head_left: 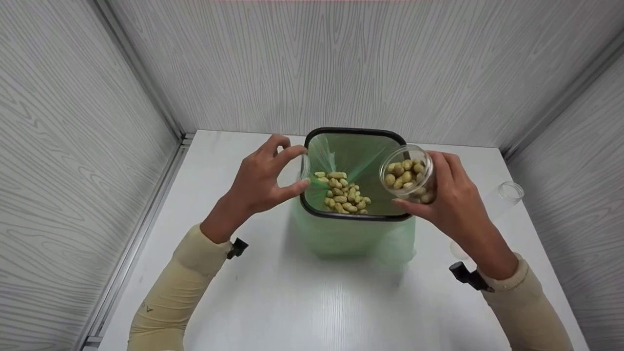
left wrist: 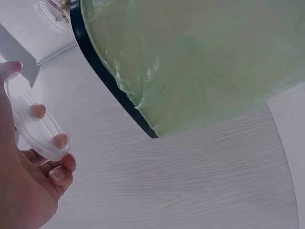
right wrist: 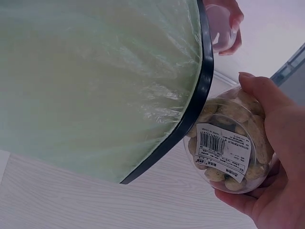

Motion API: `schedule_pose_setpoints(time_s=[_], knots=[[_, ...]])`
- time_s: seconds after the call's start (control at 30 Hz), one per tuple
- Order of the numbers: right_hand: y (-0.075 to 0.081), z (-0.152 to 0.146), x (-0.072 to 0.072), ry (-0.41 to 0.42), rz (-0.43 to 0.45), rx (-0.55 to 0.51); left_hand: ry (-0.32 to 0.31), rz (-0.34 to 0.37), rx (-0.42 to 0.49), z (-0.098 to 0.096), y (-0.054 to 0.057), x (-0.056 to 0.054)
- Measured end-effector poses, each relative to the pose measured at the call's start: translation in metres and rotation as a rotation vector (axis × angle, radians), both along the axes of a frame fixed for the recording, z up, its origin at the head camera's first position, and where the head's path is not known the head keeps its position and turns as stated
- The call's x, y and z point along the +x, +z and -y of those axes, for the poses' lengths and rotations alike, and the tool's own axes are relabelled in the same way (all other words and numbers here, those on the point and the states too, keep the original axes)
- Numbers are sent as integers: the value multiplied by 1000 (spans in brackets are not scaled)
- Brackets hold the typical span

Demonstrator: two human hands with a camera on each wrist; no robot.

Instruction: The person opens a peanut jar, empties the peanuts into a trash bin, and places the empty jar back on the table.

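My right hand [head_left: 456, 195] grips a clear plastic jar [right wrist: 228, 143] of unshelled peanuts [head_left: 404, 174], its open mouth tilted toward the bin at the right rim. A barcode label [right wrist: 223, 149] shows on the jar's base in the right wrist view. By the left rim, my left hand [head_left: 263, 175] pinches a clear round lid [left wrist: 40, 124] on edge between thumb and fingers. Between the hands stands a bin with a black rim [head_left: 360, 217], lined with a green plastic bag [head_left: 341, 239]. A heap of peanuts [head_left: 343, 195] lies inside it, toward the left.
Another clear jar [head_left: 511, 191] stands on the right side of the white table [head_left: 312, 312]. A clear round piece [head_left: 459, 250] lies beside my right wrist. Grey wood-patterned panels [head_left: 302, 63] enclose the table at the back and both sides.
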State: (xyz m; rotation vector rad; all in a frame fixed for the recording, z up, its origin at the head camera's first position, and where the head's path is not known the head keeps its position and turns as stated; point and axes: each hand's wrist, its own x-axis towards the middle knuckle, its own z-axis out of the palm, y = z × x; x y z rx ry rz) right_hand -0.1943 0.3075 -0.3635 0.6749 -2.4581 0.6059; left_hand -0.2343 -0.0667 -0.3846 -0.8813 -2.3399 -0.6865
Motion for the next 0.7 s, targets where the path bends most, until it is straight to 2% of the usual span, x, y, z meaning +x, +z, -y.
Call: schedule_pose_setpoints(time_s=[0.37, 0.7], knots=[[-7, -17, -1, -42, 4, 9, 112, 88, -28, 32, -30, 6], [-11, -34, 3, -78, -38, -22, 172, 177, -77, 45, -58, 12]])
